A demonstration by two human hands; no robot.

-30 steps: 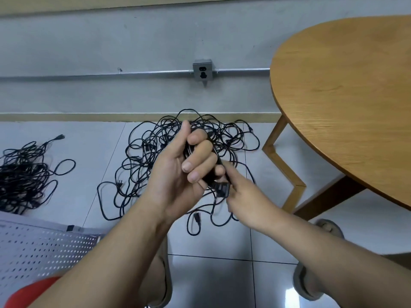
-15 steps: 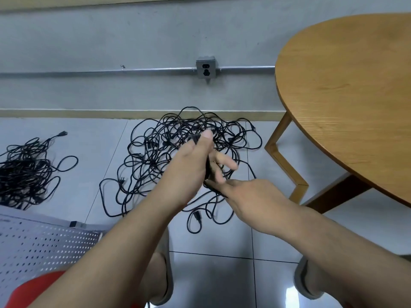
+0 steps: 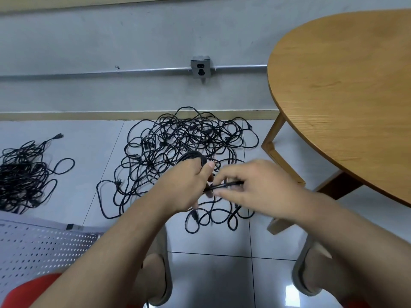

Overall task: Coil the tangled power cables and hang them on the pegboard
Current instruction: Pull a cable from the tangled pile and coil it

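My left hand (image 3: pixel 186 185) covers most of the coil (image 3: pixel 191 155) it grips; only its top arc shows. My right hand (image 3: pixel 255 185) is motion-blurred, its fingers smeared around the strand (image 3: pixel 224 185) they pinch. The pegboard (image 3: pixel 33 247) and the smaller cable pile (image 3: pixel 22 174) run off the left edge.

Cable tangle (image 3: pixel 189 138): black throughout, plugs also black.
Smaller cable heap (image 3: pixel 22 174): black.
Coiled cable (image 3: pixel 191 154): black, slight sheen.
Pegboard (image 3: pixel 33 247): white, regular grid of small holes.
Table (image 3: pixel 344 85): honey-brown wood, fine straight grain; legs same tone, 1 brace darker brown.
Floor (image 3: pixel 211 274): pale grey glossy tiles, thin dark grout lines.
Wall (image 3: pixel 133 30): flat grey, faint scuffs.
Skirting (image 3: pixel 66 115): beige.
Outlet box (image 3: pixel 200 67): grey metal, 2 black sockets.
Conduit (image 3: pixel 89 73): silver-grey.
Slippers (image 3: pixel 165 285): beige-grey.
Cloth at bottom left edge (image 3: pixel 29 294): red.
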